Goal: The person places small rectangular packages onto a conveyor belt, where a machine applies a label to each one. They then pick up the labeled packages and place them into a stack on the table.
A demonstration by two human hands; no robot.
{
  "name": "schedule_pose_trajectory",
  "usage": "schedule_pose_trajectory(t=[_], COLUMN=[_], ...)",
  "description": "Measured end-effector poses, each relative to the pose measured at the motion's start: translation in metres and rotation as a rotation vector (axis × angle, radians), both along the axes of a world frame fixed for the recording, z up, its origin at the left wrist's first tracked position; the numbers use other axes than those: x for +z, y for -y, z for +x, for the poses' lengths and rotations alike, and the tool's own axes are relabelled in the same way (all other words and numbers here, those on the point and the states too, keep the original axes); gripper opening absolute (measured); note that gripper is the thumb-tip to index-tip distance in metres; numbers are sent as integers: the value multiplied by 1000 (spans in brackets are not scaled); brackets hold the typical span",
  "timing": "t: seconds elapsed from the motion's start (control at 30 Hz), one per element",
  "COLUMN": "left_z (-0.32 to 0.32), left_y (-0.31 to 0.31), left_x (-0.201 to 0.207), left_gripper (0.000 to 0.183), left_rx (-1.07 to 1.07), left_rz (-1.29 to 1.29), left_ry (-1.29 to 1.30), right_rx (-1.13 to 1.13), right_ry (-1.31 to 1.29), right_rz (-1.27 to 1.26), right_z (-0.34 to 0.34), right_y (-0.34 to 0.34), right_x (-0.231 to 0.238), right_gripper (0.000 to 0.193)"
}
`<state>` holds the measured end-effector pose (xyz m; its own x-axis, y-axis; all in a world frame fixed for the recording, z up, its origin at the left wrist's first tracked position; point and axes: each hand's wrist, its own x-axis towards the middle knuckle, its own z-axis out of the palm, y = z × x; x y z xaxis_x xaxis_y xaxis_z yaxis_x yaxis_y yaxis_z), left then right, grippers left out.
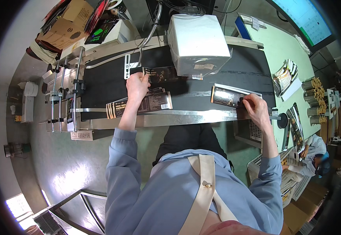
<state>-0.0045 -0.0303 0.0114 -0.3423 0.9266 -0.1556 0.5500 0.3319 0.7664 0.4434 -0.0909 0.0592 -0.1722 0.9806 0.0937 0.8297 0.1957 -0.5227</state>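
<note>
My left hand (138, 87) is closed on the left end of a flat black printed pouch (160, 74) lying on the dark conveyor belt (194, 96). The far end of that pouch reaches under a white box-shaped unit (198, 37). Just below my left hand, a fanned stack of similar black and gold pouches (143, 103) rests at the belt's near edge. Over to the right, my right hand (255, 110) pinches the right end of another small stack of black pouches (227, 96), thumb and fingertips together.
Metal rods and a roller frame (66, 92) stand at the belt's left end. A cardboard box (66, 25) sits far left. At right are a pale green table (256, 43) with pouch bundles (286, 78), a monitor (305, 21) and a seated co-worker (311, 156).
</note>
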Motion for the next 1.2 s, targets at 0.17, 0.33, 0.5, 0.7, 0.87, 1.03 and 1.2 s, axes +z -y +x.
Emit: schedule_pose_trajectory(t=[0.17, 0.33, 0.5, 0.7, 0.87, 1.03, 1.2], left_z=[-2, -2, -1, -7, -8, -4, -4], left_y=[-1, 1, 2, -1, -2, -2, -1], left_x=[-5, -5, -5, -17, -16, -12, -12], left_gripper=[27, 26, 26, 33, 29, 28, 27], left_rx=[5, 9, -1, -4, -37, -27, -17], left_rz=[17, 16, 40, 58, 79, 64, 56], left_ry=[-4, -7, 7, 28, -13, -8, -2], right_rx=[2, 23, -1, -42, -116, -186, -210], right_ry=[0, 14, 65, 130, 317, 419, 456], right_rz=[4, 38, 40, 307, 703, 794, 785], right_z=[1, 2, 4, 31, 42, 55, 56], right_y=[0, -3, -11, -56, -100, -124, -139], right_x=[1, 1, 21, 66, 122, 150, 153], right_gripper=[12, 12, 11, 14, 16, 17, 18])
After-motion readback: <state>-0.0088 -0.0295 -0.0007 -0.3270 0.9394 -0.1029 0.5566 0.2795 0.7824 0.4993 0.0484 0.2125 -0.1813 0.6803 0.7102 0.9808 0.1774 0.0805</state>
